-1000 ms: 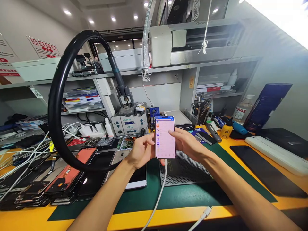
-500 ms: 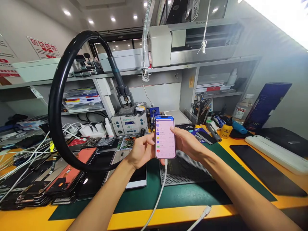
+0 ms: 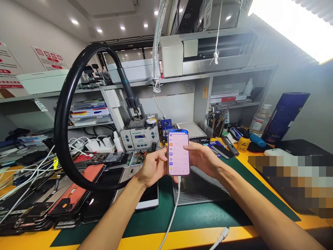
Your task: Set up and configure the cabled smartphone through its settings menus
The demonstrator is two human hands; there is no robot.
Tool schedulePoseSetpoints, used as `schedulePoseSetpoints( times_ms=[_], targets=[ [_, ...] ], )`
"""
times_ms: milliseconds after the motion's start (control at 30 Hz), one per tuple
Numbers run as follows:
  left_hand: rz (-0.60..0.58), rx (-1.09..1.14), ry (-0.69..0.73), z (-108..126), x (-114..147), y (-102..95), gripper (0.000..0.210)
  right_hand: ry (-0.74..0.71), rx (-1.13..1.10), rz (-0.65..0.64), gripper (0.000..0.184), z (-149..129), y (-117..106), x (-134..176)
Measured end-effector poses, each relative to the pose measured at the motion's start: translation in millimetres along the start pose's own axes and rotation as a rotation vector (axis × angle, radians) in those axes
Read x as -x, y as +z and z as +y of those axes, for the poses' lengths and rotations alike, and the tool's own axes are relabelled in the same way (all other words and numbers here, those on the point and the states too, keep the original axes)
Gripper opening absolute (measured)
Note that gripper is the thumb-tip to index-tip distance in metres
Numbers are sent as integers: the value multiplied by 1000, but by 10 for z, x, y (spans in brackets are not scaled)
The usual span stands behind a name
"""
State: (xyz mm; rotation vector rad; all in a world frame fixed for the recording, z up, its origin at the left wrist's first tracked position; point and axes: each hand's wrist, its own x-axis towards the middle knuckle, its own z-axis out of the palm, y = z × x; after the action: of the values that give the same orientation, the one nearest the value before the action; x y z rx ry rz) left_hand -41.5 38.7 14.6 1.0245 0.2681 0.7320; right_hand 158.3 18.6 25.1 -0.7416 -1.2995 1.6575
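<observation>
We hold a lit phone point(image 3: 179, 152) between our two hands, above the surface point(image 3: 145, 242) and its green mat point(image 3: 192, 219). Our left hand point(image 3: 152, 169) wraps the phone's left side: its fingers curl behind, one tip shows just under the lower edge, and the thumb is bent beside the frame. Our right hand point(image 3: 206, 158) sits at the other side, its thumb reaching over the right edge of the screen, a little above the middle; its other fingers are mostly hidden, so we cannot tell whether they grip. Under the thumbs we see a column of coloured icons, with lines too small to read. High beyond the left fingers, a poster point(image 3: 49, 57) carries red characters we read as 回收价格; beyond the right fingers, a yellow bottle point(image 3: 244, 143) has dark print we cannot make out for sure. The phone is in portrait, its long axis running away from us between the thumbs, notched end far, screen facing us. From its near end a white cable point(image 3: 171, 217) drops past the left fingers toward us. A perforated grey plate point(image 3: 200, 191) lies below the right fingers.
</observation>
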Motion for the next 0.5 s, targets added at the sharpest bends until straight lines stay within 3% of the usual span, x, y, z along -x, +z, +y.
schedulePoseSetpoints(
  times_ms=[100, 200, 300, 500],
  targets=[
    [-6, -9, -9, -4, 7, 17, 48, 58, -31, 8, 45, -10, 9, -3],
    [-7, -12, -9, -9, 9, 21, 43, 17, 36, 48, 45, -1, 27, -14],
    [-8, -11, -4, -16, 5, 10, 39, -43, 112, 110, 31, 8, 46, -13],
    [1, -23, 7, -23, -2, -6, 43, -86, 85, 37, 38, -8, 56, 12]
  ],
)
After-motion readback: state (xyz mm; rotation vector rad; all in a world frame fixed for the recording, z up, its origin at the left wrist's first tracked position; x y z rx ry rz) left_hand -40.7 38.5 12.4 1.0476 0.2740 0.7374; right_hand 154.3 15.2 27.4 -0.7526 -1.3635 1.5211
